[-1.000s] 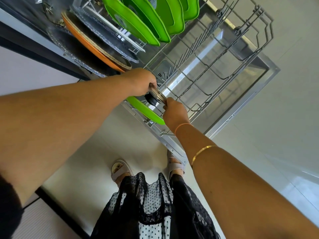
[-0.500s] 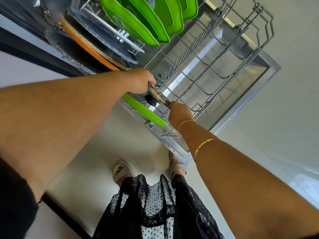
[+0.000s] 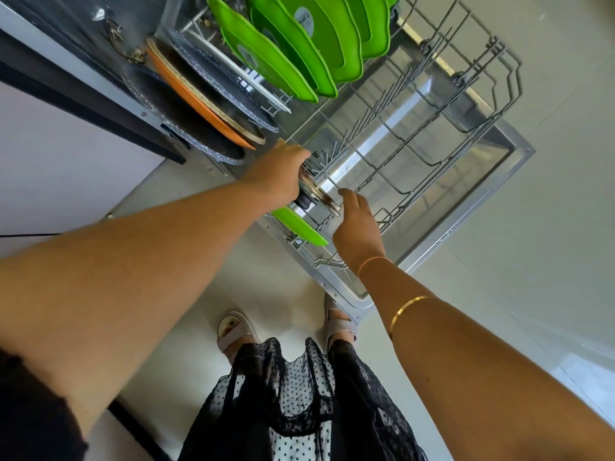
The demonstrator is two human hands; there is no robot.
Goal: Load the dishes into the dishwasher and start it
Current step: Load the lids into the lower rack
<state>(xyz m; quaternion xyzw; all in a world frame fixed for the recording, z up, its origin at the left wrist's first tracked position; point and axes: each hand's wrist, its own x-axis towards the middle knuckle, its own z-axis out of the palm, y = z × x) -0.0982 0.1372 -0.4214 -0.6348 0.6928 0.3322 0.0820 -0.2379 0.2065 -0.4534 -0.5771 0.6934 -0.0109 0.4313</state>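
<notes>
A steel pot lid (image 3: 320, 196) with a black knob stands on edge in the pulled-out wire rack (image 3: 432, 128) of the dishwasher. My left hand (image 3: 279, 174) grips the lid from its knob side. My right hand (image 3: 357, 227) touches the lid's lower rim with its fingertips. A green plate (image 3: 299, 226) leans in the rack just in front of the lid. Several green plates (image 3: 299, 48) stand upright at the back of the rack. Dark pans with an orange rim (image 3: 203, 101) stand at the rack's left side.
The open dishwasher door (image 3: 466, 234) lies flat under the rack, its steel frame corner near my feet (image 3: 339, 322). White floor tiles spread to the right. A dark counter edge and white cabinet front (image 3: 66, 154) run along the left.
My right hand has slid from gripping the lid's rim to resting fingertips on it. The lid has settled between the rack tines, and my left hand still holds it.
</notes>
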